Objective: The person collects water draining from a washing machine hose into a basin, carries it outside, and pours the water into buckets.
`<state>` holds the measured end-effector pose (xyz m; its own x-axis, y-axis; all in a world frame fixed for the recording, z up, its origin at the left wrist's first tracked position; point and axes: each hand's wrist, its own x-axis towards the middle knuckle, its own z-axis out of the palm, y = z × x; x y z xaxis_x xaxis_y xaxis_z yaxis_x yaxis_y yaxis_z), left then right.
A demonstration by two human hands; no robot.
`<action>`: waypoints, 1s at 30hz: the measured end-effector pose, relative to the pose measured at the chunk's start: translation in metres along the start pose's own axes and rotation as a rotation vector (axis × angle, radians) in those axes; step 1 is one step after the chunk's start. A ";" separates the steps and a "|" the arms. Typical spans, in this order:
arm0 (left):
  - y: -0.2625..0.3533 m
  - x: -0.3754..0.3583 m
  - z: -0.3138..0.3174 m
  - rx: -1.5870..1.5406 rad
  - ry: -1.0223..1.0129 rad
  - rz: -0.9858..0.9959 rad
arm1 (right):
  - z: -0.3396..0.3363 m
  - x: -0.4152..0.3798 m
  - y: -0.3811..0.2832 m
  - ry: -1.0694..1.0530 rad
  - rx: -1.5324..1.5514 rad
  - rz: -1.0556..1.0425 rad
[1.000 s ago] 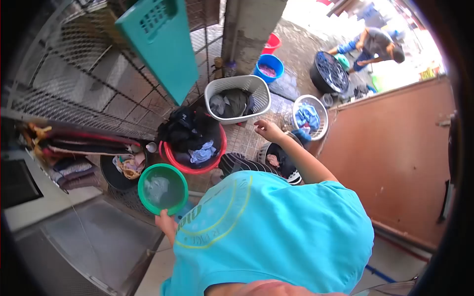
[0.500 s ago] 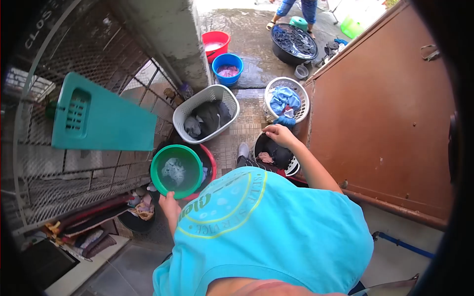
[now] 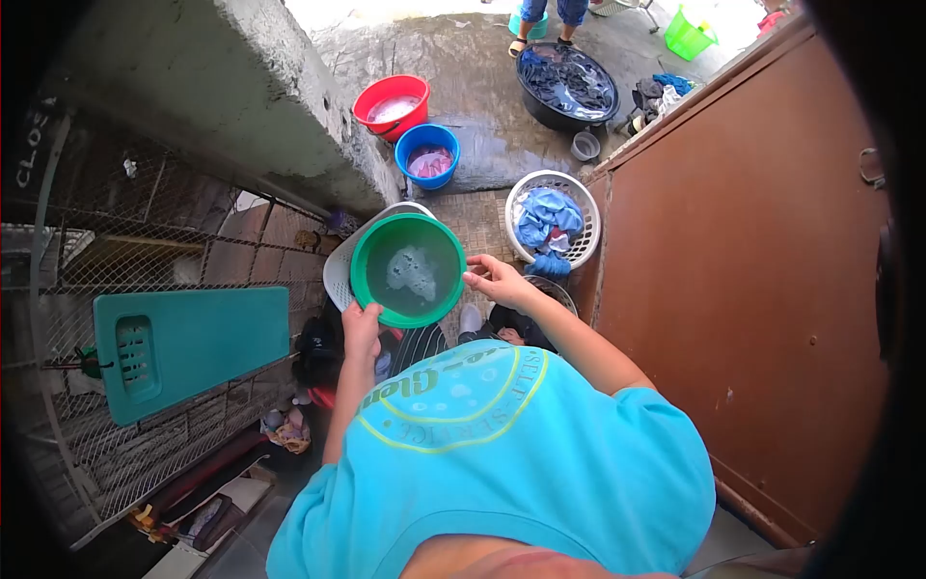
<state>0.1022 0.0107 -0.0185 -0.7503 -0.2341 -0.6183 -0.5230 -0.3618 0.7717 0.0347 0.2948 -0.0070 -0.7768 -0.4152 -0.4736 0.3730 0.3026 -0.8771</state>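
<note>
Left grip: left hand [image 3: 362,323] clasps the near rim of a round green plastic basin [image 3: 408,270], holding it up above the floor.
Right grip: right hand [image 3: 497,282] has its fingers open, fingertips touching the basin's right rim; whether it grasps, cannot tell.
Basin contents: shallow water with pale foam.
Hidden: white slatted laundry basket [image 3: 338,273] mostly covered by the basin; dark tub [image 3: 526,323] partly behind the right forearm; person's turquoise shirt [image 3: 502,454] blocks the floor below.
Cut off: another person at the top edge, legs only, beside a black tub of clothes [image 3: 566,85].
Edges: brown metal door [image 3: 752,251] close on the right, wire mesh fence [image 3: 145,289] on the left.
Open room: wet concrete floor [image 3: 482,87] ahead, between red bucket [image 3: 391,101], blue bucket [image 3: 427,154] and white round basket [image 3: 553,217].
</note>
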 end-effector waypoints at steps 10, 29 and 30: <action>0.072 0.096 0.085 0.195 -0.313 0.123 | -0.026 0.055 -0.014 0.338 0.552 0.127; 0.178 0.215 0.203 0.348 -0.338 -0.118 | -0.144 0.207 -0.068 0.500 0.973 -0.150; 0.185 0.217 0.211 0.401 -0.323 -0.059 | -0.154 0.217 -0.074 0.500 0.987 -0.129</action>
<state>-0.2426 0.0832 0.0219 -0.7685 0.0892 -0.6336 -0.6343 0.0233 0.7727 -0.2394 0.3146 -0.0323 -0.8729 0.0651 -0.4836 0.3419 -0.6254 -0.7014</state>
